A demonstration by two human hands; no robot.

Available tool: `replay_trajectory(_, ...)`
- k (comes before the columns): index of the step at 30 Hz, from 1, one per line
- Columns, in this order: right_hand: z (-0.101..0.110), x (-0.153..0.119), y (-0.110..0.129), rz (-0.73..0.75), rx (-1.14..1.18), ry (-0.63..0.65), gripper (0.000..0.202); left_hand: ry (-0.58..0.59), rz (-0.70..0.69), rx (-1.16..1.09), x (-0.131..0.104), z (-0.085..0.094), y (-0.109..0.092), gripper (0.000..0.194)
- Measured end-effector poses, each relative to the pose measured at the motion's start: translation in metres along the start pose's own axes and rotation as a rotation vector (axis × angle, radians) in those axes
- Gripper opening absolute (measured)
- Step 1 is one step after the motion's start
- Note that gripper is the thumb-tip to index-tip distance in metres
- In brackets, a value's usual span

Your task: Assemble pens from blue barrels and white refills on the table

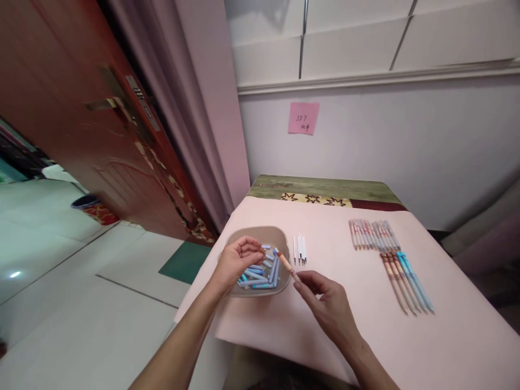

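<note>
Over the left part of a beige bin (286, 238) is my left hand (242, 259), its fingertips closed on a small orange-brown piece (263, 250). My right hand (323, 295), at the bin's right side, pinches a cream pen barrel (285, 262) with a brown end, tilted up toward the left hand. Several blue and lilac pen parts (254, 275) lie in the bin. Thin white refills (301, 249) rest on the table just right of it.
A pink-covered table (333, 238) holds a row of clear pens (374, 235) at right, with brown pens (400, 281) and blue pens (417, 281) nearer. Behind are a wall with a pink note (303, 118) and, at left, a red door (134, 179).
</note>
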State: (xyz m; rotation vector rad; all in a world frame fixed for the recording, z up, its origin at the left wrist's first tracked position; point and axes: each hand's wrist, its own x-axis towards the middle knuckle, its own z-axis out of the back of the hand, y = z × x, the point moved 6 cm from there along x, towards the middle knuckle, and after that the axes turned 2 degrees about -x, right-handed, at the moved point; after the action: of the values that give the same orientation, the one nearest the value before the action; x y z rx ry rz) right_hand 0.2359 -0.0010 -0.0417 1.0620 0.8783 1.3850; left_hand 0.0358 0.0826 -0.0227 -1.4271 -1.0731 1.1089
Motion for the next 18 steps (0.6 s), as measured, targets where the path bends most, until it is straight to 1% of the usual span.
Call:
replay_trajectory(3,-0.001,-0.006,0.004,0.025,-0.041,0.001,0.024,-0.081,0.041,-0.165,-0.004,-0.004,0.006,0.037)
replay_trajectory(6,-0.001,-0.010,0.006,0.028,-0.058,-0.011,0.024,-0.074,0.097,-0.259,-0.009,-0.010,0.009,0.036)
replay_trajectory(10,-0.001,-0.014,0.007,0.019,-0.068,-0.016,0.022,-0.059,0.120,-0.301,-0.016,-0.016,0.008,0.035)
replay_trajectory(18,0.004,-0.020,0.009,0.035,-0.076,-0.030,0.022,-0.043,0.081,-0.290,-0.019,-0.021,0.004,0.032)
